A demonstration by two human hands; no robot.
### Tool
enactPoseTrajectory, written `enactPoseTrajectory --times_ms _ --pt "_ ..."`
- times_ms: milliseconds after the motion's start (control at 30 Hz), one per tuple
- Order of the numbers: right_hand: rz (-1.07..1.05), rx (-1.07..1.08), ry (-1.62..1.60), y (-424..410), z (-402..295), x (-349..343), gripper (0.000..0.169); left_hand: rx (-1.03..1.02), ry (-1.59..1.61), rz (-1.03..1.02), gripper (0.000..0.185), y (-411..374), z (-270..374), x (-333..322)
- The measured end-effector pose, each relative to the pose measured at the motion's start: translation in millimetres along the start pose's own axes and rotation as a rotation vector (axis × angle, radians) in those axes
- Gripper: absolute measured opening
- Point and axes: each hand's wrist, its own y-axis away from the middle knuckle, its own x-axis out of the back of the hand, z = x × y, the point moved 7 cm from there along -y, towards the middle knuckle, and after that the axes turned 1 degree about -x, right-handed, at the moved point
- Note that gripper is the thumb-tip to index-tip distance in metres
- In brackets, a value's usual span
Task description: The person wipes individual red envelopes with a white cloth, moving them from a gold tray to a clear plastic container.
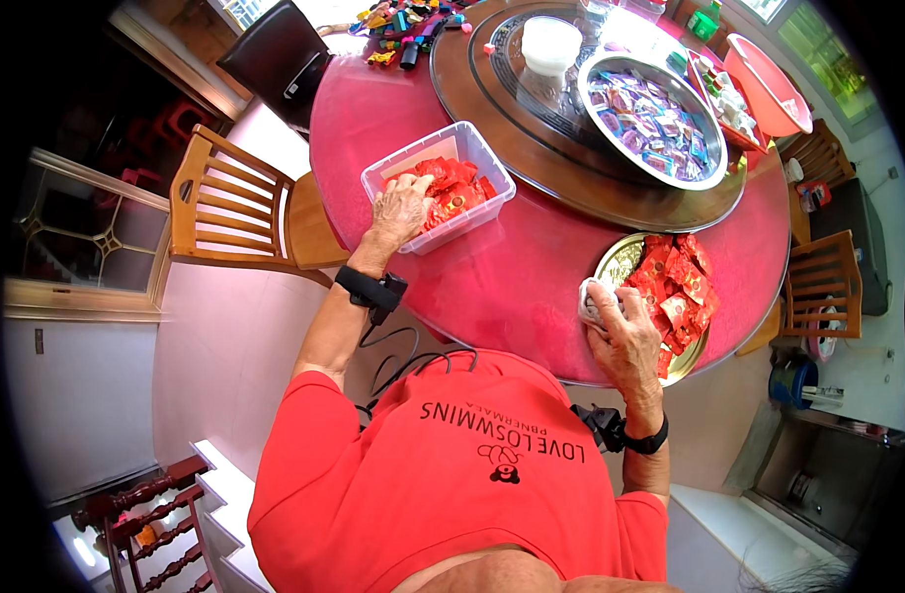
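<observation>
My left hand (404, 210) reaches into a clear plastic box (467, 222) and rests on red foil packets (452, 189) inside it. Its fingertips are bent down among the packets, so whether they grip one cannot be seen. In my right hand (627, 337) is a crumpled white cloth (591, 304), held at the left rim of a round gold-coloured tray (615, 263). Red packets (682, 285) are heaped on that tray, just right of my fingers. Both box and tray stand on a red round table (526, 296).
A wooden turntable (489, 111) carries a steel basin (712, 159) of small purple packets and a stack of white bowls (551, 44). Toy blocks (404, 22) lie at the far left. A pink basin (764, 81) stands far right. A wooden chair (234, 204) is at the left.
</observation>
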Motion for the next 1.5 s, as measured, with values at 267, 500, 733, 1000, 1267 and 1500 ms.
enactPoseTrajectory --times_ms 267,500,733,1000,1267,1500 --pt "0.008 -0.026 0.059 7 12 -2 0.053 0.028 -0.038 -0.020 0.050 6 13 19" --pt "0.054 -0.091 0.060 23 34 8 0.052 -0.303 0.114 0.174 0.046 16 95 53" --pt "0.137 -0.281 0.166 58 82 45 0.050 -0.541 0.251 -0.072 0.039 31 189 15" --pt "0.076 -0.490 0.137 117 126 63 0.052 -0.651 0.379 -0.333 0.038 42 294 -70" --pt "-0.003 -0.518 0.076 145 152 61 0.057 -0.528 0.345 -0.218 0.061 35 348 -113" --pt "-0.014 -0.469 0.033 138 166 58 0.053 -0.487 0.359 -0.170 0.062 36 342 -118"
